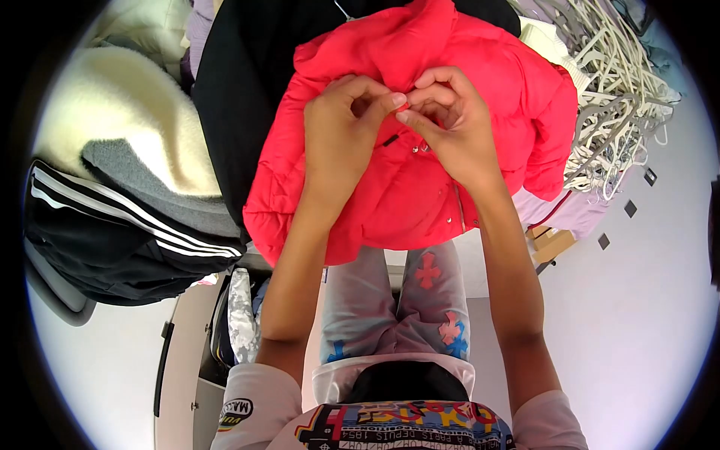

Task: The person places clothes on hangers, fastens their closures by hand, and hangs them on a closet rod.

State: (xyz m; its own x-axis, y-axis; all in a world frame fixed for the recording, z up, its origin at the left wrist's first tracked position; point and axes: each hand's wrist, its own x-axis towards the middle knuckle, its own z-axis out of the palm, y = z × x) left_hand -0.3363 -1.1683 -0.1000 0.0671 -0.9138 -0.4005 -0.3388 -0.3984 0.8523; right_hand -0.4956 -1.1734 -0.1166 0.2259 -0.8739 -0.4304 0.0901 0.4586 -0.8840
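Observation:
A red puffer jacket (pixel 495 97) lies spread over a black garment (pixel 240 67). Near the collar, my left hand (pixel 349 116) pinches the red fabric between thumb and fingers. My right hand (pixel 454 112) grips the same edge just beside it, its thumb tip close to the left one. Silver snaps and a small dark mark show on the jacket front below the hands. A bit of a metal hanger hook (pixel 343 10) shows above the collar.
At the left lie a fluffy cream garment (pixel 127 105), a grey one (pixel 161 184) and black clothing with white stripes (pixel 112 240). A tangled heap of pale hangers (pixel 615 97) is at the right, above a cardboard box (pixel 553 244).

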